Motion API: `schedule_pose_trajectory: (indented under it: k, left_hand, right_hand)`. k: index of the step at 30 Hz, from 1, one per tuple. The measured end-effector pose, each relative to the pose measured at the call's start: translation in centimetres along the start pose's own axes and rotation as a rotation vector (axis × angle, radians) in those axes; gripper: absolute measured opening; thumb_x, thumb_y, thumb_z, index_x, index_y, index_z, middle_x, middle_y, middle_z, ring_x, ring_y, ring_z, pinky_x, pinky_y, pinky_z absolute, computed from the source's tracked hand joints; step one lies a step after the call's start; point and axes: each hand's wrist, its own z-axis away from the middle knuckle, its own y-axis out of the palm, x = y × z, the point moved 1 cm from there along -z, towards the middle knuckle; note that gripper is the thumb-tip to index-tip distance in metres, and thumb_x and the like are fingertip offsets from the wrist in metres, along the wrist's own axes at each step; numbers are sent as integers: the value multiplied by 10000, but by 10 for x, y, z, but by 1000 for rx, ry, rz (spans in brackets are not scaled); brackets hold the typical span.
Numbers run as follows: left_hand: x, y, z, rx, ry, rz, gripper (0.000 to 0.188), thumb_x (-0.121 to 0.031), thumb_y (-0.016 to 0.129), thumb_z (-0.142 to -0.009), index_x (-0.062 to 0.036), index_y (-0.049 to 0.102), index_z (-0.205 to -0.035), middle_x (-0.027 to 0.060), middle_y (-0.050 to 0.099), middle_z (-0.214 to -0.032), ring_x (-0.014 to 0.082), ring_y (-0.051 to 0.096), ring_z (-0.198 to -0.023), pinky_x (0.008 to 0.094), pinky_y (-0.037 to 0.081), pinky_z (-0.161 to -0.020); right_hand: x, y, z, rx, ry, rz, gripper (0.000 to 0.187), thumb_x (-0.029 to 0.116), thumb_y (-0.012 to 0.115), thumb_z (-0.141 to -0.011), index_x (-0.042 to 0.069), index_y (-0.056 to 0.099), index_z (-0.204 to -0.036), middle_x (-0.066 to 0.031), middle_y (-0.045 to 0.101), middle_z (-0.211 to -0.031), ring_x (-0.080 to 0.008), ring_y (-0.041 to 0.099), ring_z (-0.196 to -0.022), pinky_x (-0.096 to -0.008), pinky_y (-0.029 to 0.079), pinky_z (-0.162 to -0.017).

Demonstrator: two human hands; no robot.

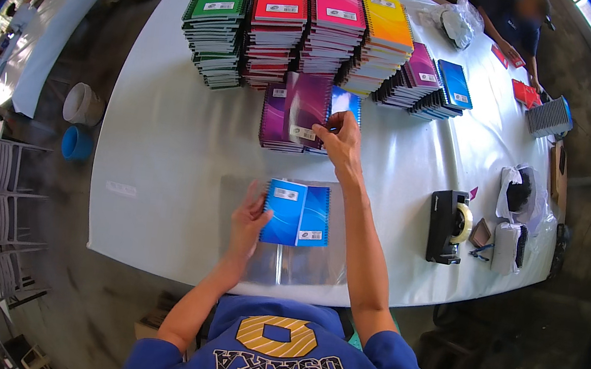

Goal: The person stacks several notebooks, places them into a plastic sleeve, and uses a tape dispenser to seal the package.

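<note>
Two blue spiral notebooks (297,214) lie side by side on a clear plastic sheet (300,263) near the table's front edge. My left hand (249,221) rests on their left edge, fingers touching the cover. My right hand (340,142) reaches forward to a short stack of purple notebooks (293,109) and grips the near corner of the top one. A blue notebook (346,101) shows beside that stack, partly hidden by my hand.
Tall stacks of green (217,21), red (278,22), pink (335,25) and yellow (382,39) notebooks line the far side of the white table (164,160). A black tape dispenser (447,225) and bagged items (519,214) sit right. Another person (515,19) works at the far right corner.
</note>
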Motion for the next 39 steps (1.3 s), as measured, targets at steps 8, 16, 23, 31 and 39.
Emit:
schedule_pose_trajectory:
  k: [8,16,23,31,39]
  left_hand:
    - [-32,-13,-6,-36,-48,145,766,84,620,-845,-36,244,-1502,186,530,-1354,167,570,-1127,282,430,-988]
    - [-23,11,21,159,-214,191,746,42,644,-845,-83,300,-1495,181,498,-1397,214,538,-1212,327,408,-1034]
    - [-47,46,-14,-3,183,-179,726,-286,679,-896,-64,312,-1482,131,381,-1500,276,306,-1413,381,272,-1135]
    - [-82,92,-111,154,-351,559,438,-435,606,-922,-106,542,-1204,66,611,-1167,223,579,-1066,389,436,-974]
    - [-75,81,-117,165,-499,820,246,-252,574,-927,-55,619,-1067,139,676,-1094,315,628,-1045,493,453,-995]
  right_hand:
    - [-27,-3,-19,214,146,-229,140,91,668,-831,-35,633,-881,-55,598,-701,-111,511,-569,-269,405,-519]
    - [-18,-10,-30,318,274,-293,215,45,718,-792,-80,596,-918,-52,566,-638,-99,466,-514,-262,317,-439]
    - [-13,-24,-23,312,290,-455,310,76,749,-794,-55,594,-1029,-17,574,-711,-68,455,-537,-215,299,-466]
    - [2,-32,-7,375,70,-328,404,128,770,-792,-51,609,-1117,-21,606,-731,-82,524,-611,-239,390,-507]
    - [-20,-41,50,53,-700,538,576,35,659,-771,105,542,-1330,-111,560,-1311,-283,504,-1237,-469,319,-1067]
